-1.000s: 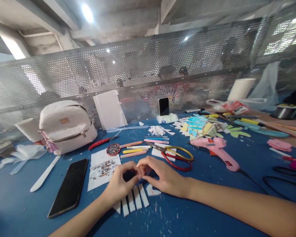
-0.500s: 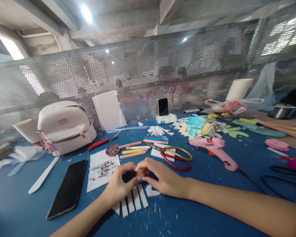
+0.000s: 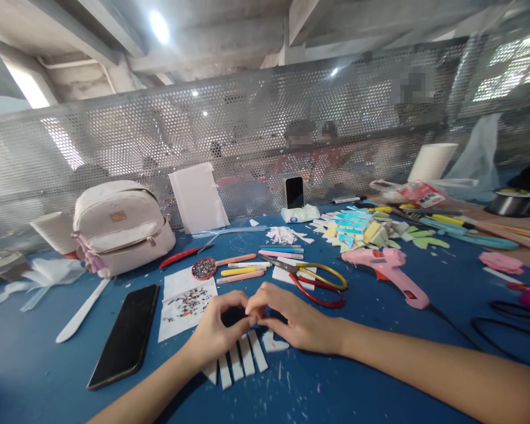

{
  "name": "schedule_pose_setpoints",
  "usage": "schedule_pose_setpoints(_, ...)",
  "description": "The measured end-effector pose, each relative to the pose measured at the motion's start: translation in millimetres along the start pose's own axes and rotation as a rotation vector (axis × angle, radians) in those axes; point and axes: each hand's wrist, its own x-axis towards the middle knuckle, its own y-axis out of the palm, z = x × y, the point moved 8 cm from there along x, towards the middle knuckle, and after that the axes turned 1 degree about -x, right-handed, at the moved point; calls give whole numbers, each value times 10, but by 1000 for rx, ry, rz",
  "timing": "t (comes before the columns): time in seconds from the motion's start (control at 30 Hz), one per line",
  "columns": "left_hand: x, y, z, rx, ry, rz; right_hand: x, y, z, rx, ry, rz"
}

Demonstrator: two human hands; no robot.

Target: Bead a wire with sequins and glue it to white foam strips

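Note:
My left hand [image 3: 223, 330] and my right hand [image 3: 294, 318] meet fingertip to fingertip above the blue table. Both are closed in a pinch, and whatever lies between the fingertips is hidden or too small to make out. Just below my left hand lie several white foam strips [image 3: 247, 356], partly covered by it. A white foam scrap [image 3: 274, 343] rests under my right hand. Beyond the hands are scissors [image 3: 298, 271] with yellow and red handles and several markers [image 3: 242, 272]. Left of them, a white paper sheet [image 3: 170, 321] carries small dark and orange bits.
A black phone [image 3: 123, 338] and white spatula-like stick [image 3: 82, 312] lie at left, near a pale backpack [image 3: 119, 229]. At right rests a pink glue gun [image 3: 391, 268] with its cord. Foam pieces [image 3: 355, 227] are heaped behind it. A perforated metal screen [image 3: 247, 118] edges the table.
The view has shifted slightly, so everything sits a little further right. Both hands stay together, with the fingers slightly closer over the pinch.

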Motion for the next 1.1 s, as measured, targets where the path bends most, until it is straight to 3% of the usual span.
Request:
schedule_pose_setpoints(0.53, -6, -33, 32, 34, -30, -39, -5, -59, -80, 24, 65, -123)
schedule_pose_setpoints(0.87, 7, -27, 30, 36, -17, -34, 8, -79, -33, 19, 42, -119)
schedule_pose_setpoints(1.1, 0, -7, -5, 35, 0, -9, 2, -25, -24, -7, 36, -44)
